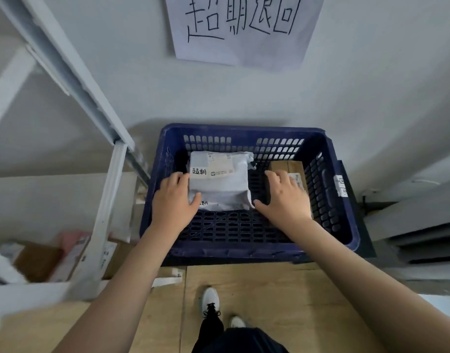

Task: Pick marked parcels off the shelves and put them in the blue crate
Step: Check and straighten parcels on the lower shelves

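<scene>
A blue crate with slotted walls stands on the floor against the wall. Inside it a grey plastic parcel with black handwritten marks lies on top of another marked grey parcel, whose edge shows below. A brown cardboard box with a label lies at the crate's right side. My left hand touches the grey parcel's left edge, thumb on its lower corner. My right hand hovers with spread fingers between the grey parcel and the cardboard box, holding nothing.
A white metal shelf frame stands left of the crate, with cardboard boxes on its low shelf. A paper sign with handwriting hangs on the wall above. My feet stand on wooden floor panels.
</scene>
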The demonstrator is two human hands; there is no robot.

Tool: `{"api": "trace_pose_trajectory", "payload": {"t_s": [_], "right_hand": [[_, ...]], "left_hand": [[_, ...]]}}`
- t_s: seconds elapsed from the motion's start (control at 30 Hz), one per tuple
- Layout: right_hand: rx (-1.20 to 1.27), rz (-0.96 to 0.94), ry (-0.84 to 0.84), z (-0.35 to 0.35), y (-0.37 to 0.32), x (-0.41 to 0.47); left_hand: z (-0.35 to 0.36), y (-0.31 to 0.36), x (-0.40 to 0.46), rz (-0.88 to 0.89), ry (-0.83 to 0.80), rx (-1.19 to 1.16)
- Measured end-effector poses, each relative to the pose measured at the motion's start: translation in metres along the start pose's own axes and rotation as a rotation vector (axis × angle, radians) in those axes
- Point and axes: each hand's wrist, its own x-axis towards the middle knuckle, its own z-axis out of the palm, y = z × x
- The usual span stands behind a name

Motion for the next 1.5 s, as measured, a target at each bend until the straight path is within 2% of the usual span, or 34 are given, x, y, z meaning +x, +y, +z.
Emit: {"api": "trace_pose_trajectory", "payload": {"t_s": [0.27,0.5,0.7,0.83,1.17,1.5], "right_hand": [[0.023,-0.082,0.125,-0.063,0.0,-0.065],[0.007,-0.187,0.09,-0.091,-0.025,-0.127],[0.06,-0.298,0.14,-0.1,-0.093,-0.17],[0.061,-0.4,0.142,-0.098,-0.158,-0.192],[0.127,-0.656,0.131,-0.07,-0.325,-0.249],[0.097,-0.857,-0.023,-0.04,-0.484,-0.269]], "left_hand": [[-0.052,0.037,-0.069,0.035,0.135,0.121],[-0.091,0.054,-0.148,0.048,0.179,0.177],[-0.126,0.038,-0.217,-0.045,0.147,0.029],[-0.156,-0.003,-0.26,-0.102,0.187,0.044],[-0.199,-0.174,-0.388,-0.453,0.23,0.075],[-0.223,-0.306,-0.47,-0.782,0.402,0.011]]}}
